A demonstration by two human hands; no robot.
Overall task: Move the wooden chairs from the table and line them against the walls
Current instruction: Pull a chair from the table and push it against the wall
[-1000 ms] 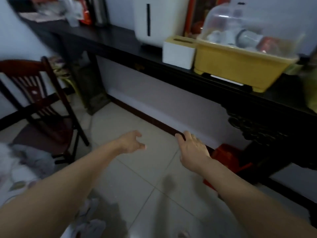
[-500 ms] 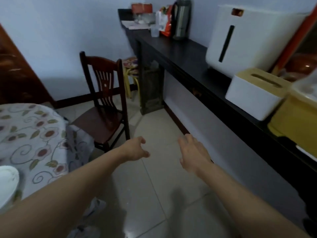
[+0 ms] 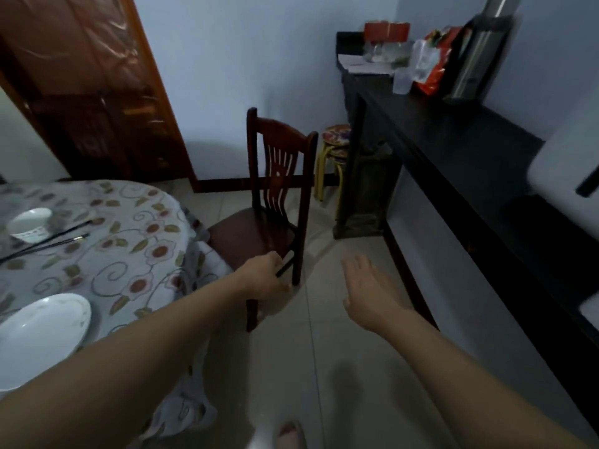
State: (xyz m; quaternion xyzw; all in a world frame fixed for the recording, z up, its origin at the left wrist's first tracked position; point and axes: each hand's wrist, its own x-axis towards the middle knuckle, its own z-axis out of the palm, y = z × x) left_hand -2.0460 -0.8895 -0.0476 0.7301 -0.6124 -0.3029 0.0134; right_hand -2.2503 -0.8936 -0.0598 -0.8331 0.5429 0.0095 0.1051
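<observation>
Dim room, so a lot here is murky. The wooden chair (image 3: pixel 275 202) stands at about 12 o'clock from the person, its seat tucked partly under the flowered cloth of the round table (image 3: pixel 107 241) off at 10 o'clock, with its back turned toward the long dark counter (image 3: pixel 470 176) that runs along the wall from 1 to 3 o'clock. The left hand (image 3: pixel 264 277) is stretched out right at the chair's near seat corner, fingers curled in, but I honestly can't tell if they're gripping the frame or just in front of it, since the hand covers that spot. The right hand (image 3: pixel 368 288) hangs over the bare floor at 1 o'clock, fingers spread wide and holding nothing. On the table there's a white plate (image 3: pixel 42 338) cut off at the left edge, a small bowl (image 3: pixel 29 223) and chopsticks (image 3: pixel 48 239), all a bit blurred. A stack of stools (image 3: pixel 335 150) sits half hidden behind the counter's leg. The stuff at the counter's far end is just a smear of bottles and packets. A toe (image 3: pixel 290 434) pokes in at 6 o'clock.
</observation>
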